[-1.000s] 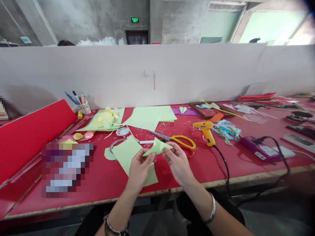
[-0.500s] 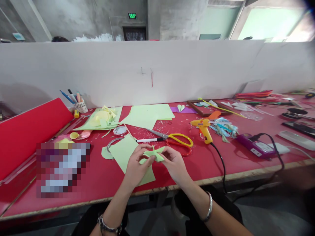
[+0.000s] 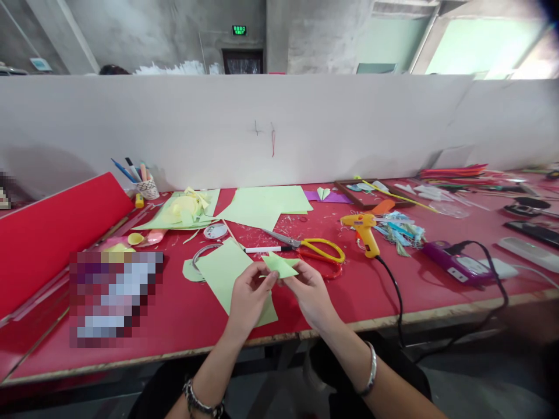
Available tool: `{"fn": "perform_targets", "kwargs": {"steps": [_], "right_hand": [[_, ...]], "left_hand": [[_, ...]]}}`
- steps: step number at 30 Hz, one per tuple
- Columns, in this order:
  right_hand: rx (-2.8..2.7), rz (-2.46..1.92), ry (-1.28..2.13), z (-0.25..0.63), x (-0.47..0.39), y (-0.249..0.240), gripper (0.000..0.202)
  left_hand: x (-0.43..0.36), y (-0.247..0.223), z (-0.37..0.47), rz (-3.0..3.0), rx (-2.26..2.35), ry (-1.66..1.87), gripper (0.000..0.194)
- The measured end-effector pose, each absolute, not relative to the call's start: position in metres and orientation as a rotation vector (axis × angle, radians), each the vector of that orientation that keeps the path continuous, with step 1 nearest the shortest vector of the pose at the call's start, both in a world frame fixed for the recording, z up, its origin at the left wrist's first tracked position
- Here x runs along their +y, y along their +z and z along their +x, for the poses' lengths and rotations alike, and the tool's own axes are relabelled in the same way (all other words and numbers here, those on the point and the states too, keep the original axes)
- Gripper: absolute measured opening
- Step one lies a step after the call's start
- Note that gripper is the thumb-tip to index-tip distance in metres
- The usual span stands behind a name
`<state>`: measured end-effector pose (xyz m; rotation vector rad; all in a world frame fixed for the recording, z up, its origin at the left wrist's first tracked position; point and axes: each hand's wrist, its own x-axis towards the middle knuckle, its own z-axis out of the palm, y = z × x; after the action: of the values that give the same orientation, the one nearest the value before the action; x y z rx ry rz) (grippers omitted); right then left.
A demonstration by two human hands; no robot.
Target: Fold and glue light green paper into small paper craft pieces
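Between my hands is a small folded piece of light green paper (image 3: pixel 282 266), with pointed corners showing. My left hand (image 3: pixel 250 293) pinches its left side, thumb on top. My right hand (image 3: pixel 311 290) grips the right side, fingers closed near the lower edge. Below them on the table lies a flat light green sheet (image 3: pixel 225 273). Just beyond the hands are a white marker (image 3: pixel 264 249) with a black cap and a pair of scissors (image 3: pixel 321 247) with yellow and red handles, blades pointing left.
A yellow glue gun (image 3: pixel 367 233) lies to the right, its black cord hanging over the table edge. Beyond it are a purple power strip (image 3: pixel 454 265) and a brown tray (image 3: pixel 375 195). More green sheets (image 3: pixel 266 203) lie at the back. A red board (image 3: pixel 65 233) leans at the left.
The folded paper has turned in my hands; a flatter, more pointed face shows now. Both hands keep hold of it, fingers slightly shifted. The whole view has moved a little.
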<state>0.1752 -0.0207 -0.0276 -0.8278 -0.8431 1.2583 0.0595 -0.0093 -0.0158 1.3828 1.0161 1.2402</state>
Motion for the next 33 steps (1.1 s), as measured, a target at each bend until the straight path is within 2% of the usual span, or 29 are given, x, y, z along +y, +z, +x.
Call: {"fn": "perform_targets", "kwargs": {"steps": [20,29,33], "right_hand": [[-0.743,-0.804,1.381,0.173,-0.025,-0.033,0.016],[-1.043,-0.976,1.194,0.184,-0.026,-0.033,0.018],[-1.221,-0.964,1.183,0.190,-0.026,-0.022,0.015]], "left_hand": [[-0.017,-0.014,0.060,1.515,0.985,1.315,0.013],[-0.009,-0.014,0.051,1.569,1.025,1.062,0.015],[-0.006,-0.012,0.045,1.708,1.021,1.032,0.008]]}}
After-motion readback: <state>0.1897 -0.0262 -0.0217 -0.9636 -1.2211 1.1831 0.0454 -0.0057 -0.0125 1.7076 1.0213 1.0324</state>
